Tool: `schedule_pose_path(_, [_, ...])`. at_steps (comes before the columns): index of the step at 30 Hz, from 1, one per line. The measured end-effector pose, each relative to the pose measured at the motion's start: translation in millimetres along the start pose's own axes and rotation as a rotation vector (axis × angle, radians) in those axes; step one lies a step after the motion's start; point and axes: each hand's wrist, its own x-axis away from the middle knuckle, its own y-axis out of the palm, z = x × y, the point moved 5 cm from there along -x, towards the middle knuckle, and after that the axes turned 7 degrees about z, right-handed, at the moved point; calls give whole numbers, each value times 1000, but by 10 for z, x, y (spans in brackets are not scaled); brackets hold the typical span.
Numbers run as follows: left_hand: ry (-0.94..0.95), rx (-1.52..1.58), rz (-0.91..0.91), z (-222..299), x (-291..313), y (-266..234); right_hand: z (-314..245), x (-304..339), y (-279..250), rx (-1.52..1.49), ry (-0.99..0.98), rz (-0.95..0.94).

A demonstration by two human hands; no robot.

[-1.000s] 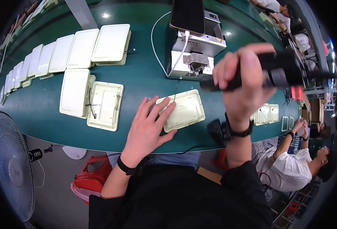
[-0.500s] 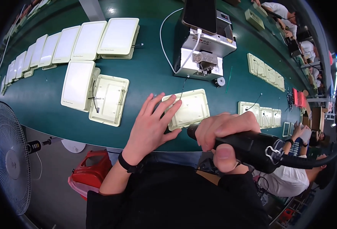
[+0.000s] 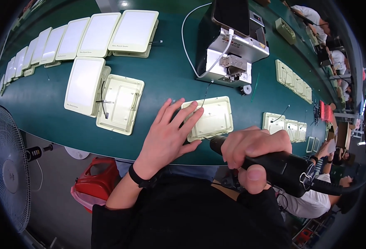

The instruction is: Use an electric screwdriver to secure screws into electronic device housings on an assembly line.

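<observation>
A cream plastic housing (image 3: 214,114) lies on the green bench in front of me, its hollow side up, with a thin dark cable at its far edge. My left hand (image 3: 169,130) is open, its spread fingertips resting on the housing's left side. In my right hand (image 3: 257,146) is a black electric screwdriver (image 3: 282,168), gripped around its body. Its tip end is at the housing's near edge; exactly what it touches is too small to make out. A cord runs off the tool's rear to the right.
White-faced panels (image 3: 134,31) line the bench's far left. Another open housing (image 3: 118,106) lies nearer. Beyond my hands stands a metal machine (image 3: 232,62) with a phone on top. More housings (image 3: 290,79) sit at right. A fan (image 3: 10,170) is at left; people work at far right.
The whole view has shifted slightly, carrying the housing and both hands a little to the right in the picture. The left hand stays on the housing and the right keeps its grip on the screwdriver.
</observation>
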Motion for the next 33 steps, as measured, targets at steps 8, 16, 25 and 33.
schedule_pose_path(8, [0, 12, 12, -7, 17, 14, 110, -167, -119, -116, 84, -94])
schedule_pose_path(16, [10, 17, 19, -10, 30, -4, 216, -247, -55, -292, 79, -305])
schedule_pose_path(25, [23, 5, 8, 6, 5, -7, 135, -157, -20, -268, -56, -281])
schedule_pose_path(33, [16, -7, -1, -6, 18, -4, 120, -147, -59, -274, -99, -299])
